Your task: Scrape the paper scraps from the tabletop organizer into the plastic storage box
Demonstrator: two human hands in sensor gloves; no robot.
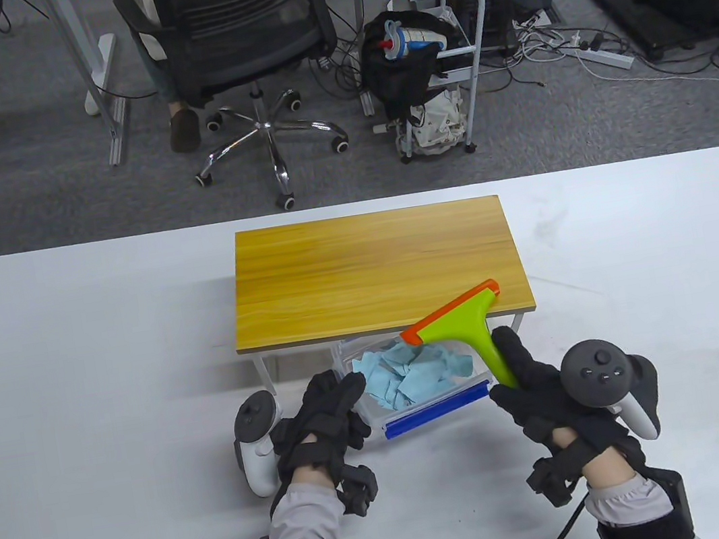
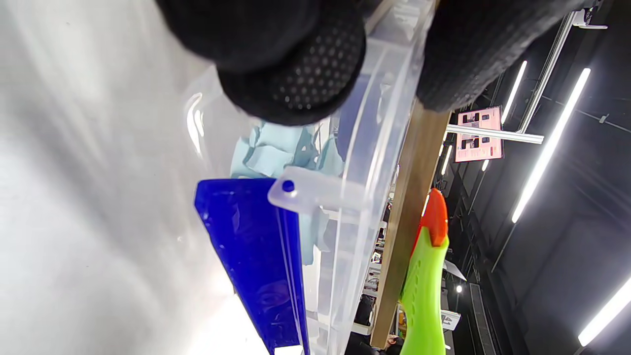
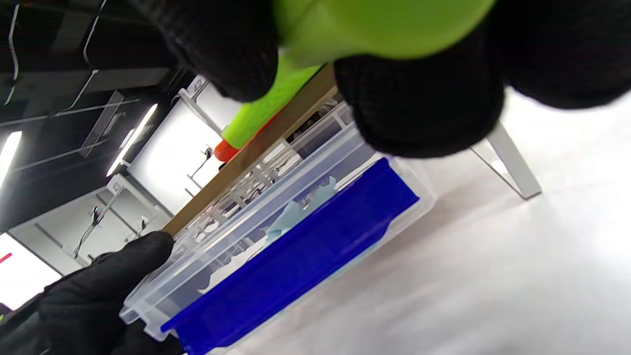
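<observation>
Right hand [image 1: 541,384] grips scraper [image 1: 461,328]; left hand [image 1: 324,411] holds box [image 1: 423,409].

You are working at a white table [image 1: 75,369] that is carrying a wooden-topped organizer [image 1: 377,270] on white legs, with a clear plastic storage box [image 1: 421,403] sitting on the table partly under its near edge.

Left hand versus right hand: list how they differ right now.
The left hand grips the end of the clear plastic box, which holds blue paper scraps; the right hand grips the green scraper by its handle. The left rests low by the table; the right is raised over the box. Both wear black gloves.
</observation>
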